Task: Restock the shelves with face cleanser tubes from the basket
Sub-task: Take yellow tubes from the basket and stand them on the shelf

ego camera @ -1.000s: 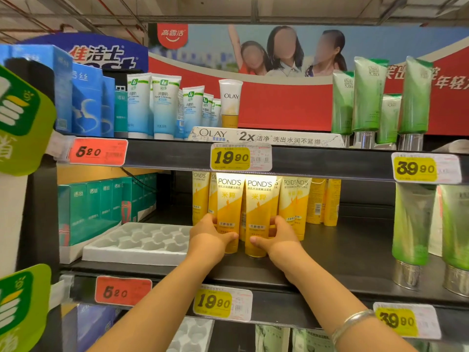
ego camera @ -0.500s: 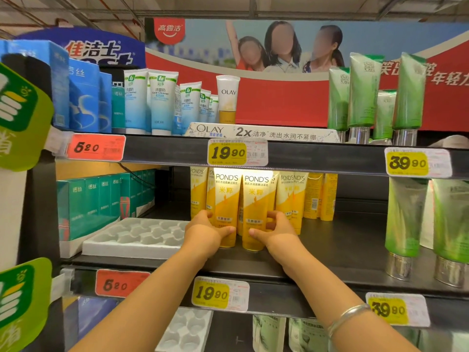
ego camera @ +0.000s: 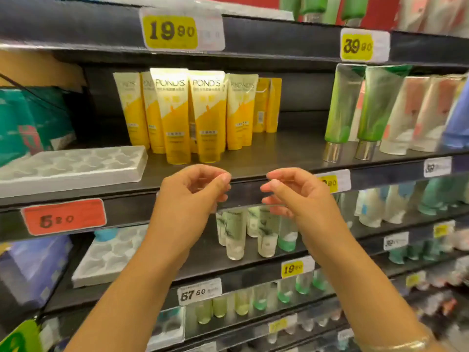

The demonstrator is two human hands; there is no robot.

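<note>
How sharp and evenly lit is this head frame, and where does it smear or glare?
Head view: the yellow tubes are fairly sharp, though overexposed and washed out at their tops; the lower shelves and right edge smear with motion blur; the shelf edges bow from wide-angle distortion; the left hand and right hand are slightly soft.

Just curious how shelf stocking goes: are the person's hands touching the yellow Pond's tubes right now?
Apart. The head view shows the left hand and right hand empty, in front of the shelf edge, below the yellow Pond's tubes.
</note>
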